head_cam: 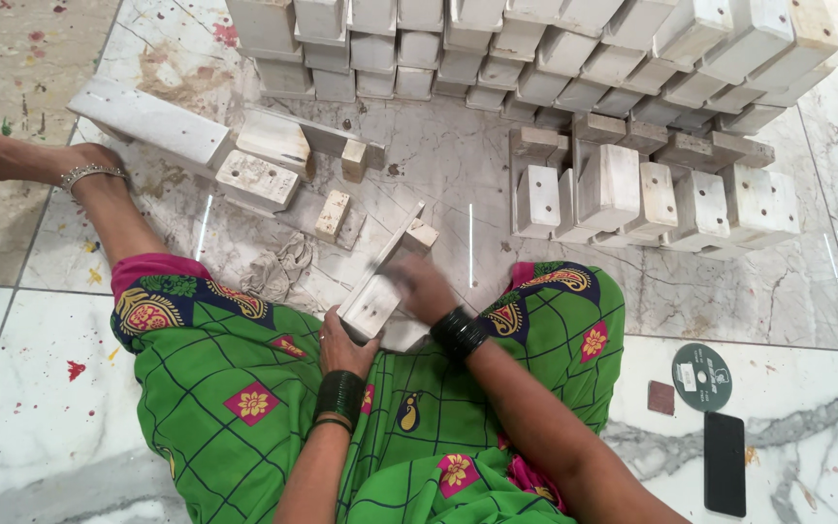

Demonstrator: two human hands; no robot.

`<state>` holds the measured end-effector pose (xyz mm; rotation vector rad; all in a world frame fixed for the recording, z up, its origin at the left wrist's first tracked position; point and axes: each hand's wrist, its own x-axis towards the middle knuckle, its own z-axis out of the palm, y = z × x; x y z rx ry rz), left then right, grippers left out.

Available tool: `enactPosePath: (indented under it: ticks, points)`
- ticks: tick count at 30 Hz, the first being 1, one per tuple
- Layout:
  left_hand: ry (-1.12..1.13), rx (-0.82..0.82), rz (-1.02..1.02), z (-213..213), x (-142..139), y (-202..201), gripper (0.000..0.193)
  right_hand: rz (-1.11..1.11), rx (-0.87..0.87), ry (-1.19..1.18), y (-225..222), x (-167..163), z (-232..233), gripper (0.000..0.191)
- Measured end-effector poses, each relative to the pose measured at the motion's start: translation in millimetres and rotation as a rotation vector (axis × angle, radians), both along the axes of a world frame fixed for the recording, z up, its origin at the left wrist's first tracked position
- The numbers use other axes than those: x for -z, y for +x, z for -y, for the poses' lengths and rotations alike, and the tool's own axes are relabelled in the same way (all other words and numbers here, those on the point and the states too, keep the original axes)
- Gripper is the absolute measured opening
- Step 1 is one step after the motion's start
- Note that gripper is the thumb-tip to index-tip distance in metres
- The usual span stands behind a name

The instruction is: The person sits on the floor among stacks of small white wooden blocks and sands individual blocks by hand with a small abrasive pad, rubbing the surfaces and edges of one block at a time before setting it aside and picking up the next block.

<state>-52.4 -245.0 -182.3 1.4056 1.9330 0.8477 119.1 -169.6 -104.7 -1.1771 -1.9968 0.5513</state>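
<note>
I sit on the marble floor in green patterned cloth. My left hand (341,344) grips the near end of a pale wooden block (372,303) that rests between my knees and points away from me. My right hand (425,286) lies on top of the block, blurred by motion, rubbing it with something small that I cannot make out. Both wrists wear dark bangles.
Stacked wooden blocks (535,49) fill the far side, with a lower row (652,194) at right. Loose blocks and a long plank (147,121) lie at left, near a crumpled rag (278,267). A round cutting disc (701,376), small brown pad (660,397) and black phone (725,462) lie at right.
</note>
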Motion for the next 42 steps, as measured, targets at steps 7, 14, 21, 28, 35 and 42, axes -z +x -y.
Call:
enactPosePath:
  ticks: [7,14,21,28,35,42]
  points:
    - [-0.041,-0.018,0.016,-1.9,-0.5,-0.2,0.093,0.185,0.447,-0.045,53.3,-14.9,-66.8,0.026]
    - [-0.022,-0.015,0.027,1.0,-1.3,-1.2,0.094,0.37,0.038,-0.155,1.5,-5.6,-35.2,0.033]
    - [-0.004,-0.014,0.039,4.0,0.2,-3.0,0.092,0.112,-0.019,-0.074,6.8,-10.3,-64.4,0.043]
    - [-0.027,-0.013,0.022,3.2,-8.2,-3.1,0.094,0.329,0.219,-0.047,29.6,-6.7,-88.2,0.032]
    - [-0.025,-0.022,0.084,5.6,-14.2,-4.0,0.096,0.228,-0.266,-0.212,-21.9,7.4,-24.7,0.034]
    - [-0.174,-0.19,0.868,-7.8,0.0,-8.5,0.071,-0.282,0.229,-0.155,52.7,-9.1,-74.9,0.029]
